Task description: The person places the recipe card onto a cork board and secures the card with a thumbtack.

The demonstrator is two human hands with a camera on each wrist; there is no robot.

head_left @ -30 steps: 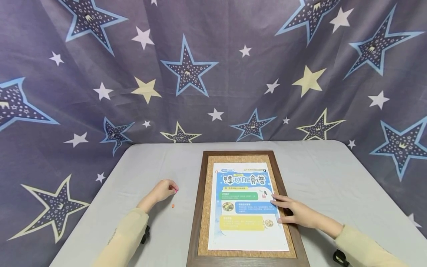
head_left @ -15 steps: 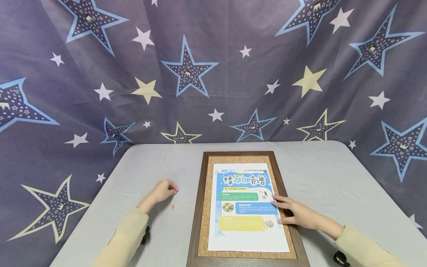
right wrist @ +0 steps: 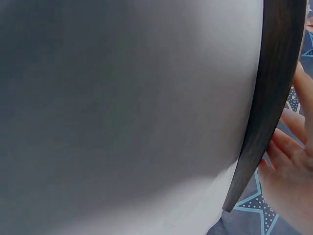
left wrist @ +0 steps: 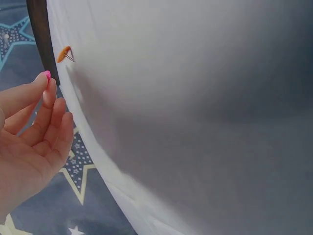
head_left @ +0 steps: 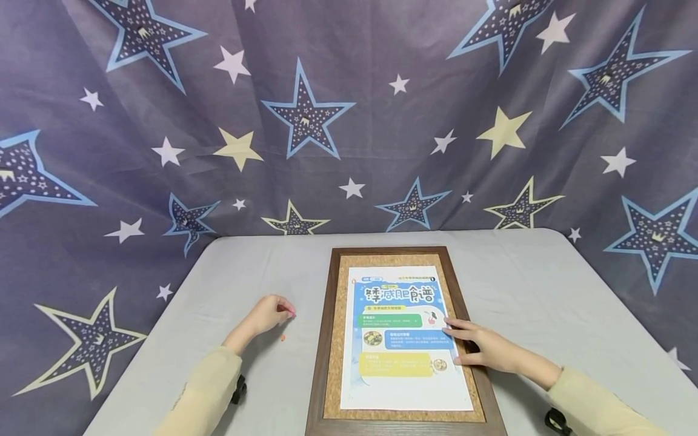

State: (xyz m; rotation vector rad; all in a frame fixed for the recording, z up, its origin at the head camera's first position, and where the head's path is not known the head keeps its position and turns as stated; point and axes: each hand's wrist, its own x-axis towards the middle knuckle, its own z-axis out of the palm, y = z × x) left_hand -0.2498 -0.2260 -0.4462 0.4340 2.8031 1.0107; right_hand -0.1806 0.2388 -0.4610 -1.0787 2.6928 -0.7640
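Observation:
My left hand is over the table left of the corkboard and pinches a small pink thumbtack between thumb and forefinger; only its head shows. Close by on the tablecloth lies an orange thumbtack, tipped on its side with its metal point showing. A printed poster with Chinese lettering lies on the corkboard, inside a dark wooden frame. My right hand rests across the frame's right side, its fingertips on the poster's right edge.
Small tack-like spots sit at the poster's two upper corners, one reddish, one black. Grey cloth covers the table. Behind it hangs a dark curtain printed with stars.
My left hand has shifted slightly to the right with the pink thumbtack, towards the frame. The right hand, poster and orange thumbtack stay where they were.

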